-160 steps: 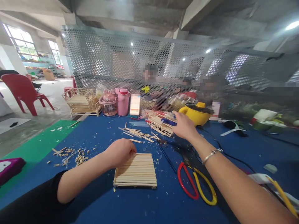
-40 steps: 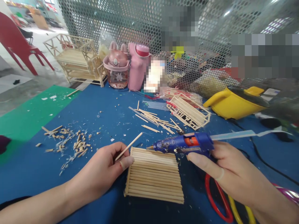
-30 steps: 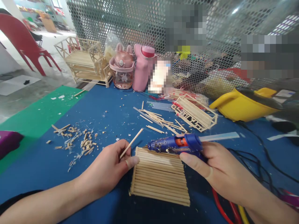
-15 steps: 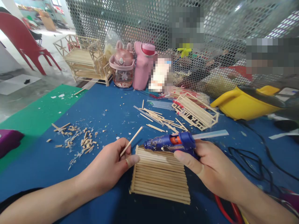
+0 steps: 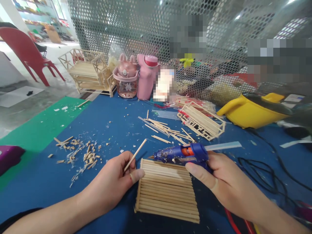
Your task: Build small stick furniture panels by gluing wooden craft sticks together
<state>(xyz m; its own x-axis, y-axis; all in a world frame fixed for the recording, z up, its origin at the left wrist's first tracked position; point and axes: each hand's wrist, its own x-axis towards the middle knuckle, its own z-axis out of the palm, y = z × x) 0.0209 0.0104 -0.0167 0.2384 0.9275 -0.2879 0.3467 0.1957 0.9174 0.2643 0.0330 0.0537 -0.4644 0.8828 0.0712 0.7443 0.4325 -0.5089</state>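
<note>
Since 0.5 s earlier, the glue gun (image 5: pixel 181 153) had shifted slightly right, its nozzle apparently just above the stick panel's (image 5: pixel 167 190) far edge. The right hand (image 5: pixel 220 180) gripped it closed; the left hand (image 5: pixel 114 178) pinched 1 thin stick (image 5: pixel 135 154) beside the panel on the blue table (image 5: pixel 117 120).

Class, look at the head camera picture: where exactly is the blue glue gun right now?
The blue glue gun is in the right hand, right of centre, its nozzle over the far edge of the stick panel.

- Bare blue counter (image 5: pixel 114 126) lies open in the frame's centre, between wood scraps (image 5: pixel 80 154) at left and loose sticks (image 5: pixel 161 128).
- Upper centre: pink bottles (image 5: pixel 136 79) and mesh screen (image 5: pixel 136 29) block the way.
- Right: yellow pot (image 5: pixel 248 112) and black cable (image 5: pixel 263 169) crowd the counter.
</note>
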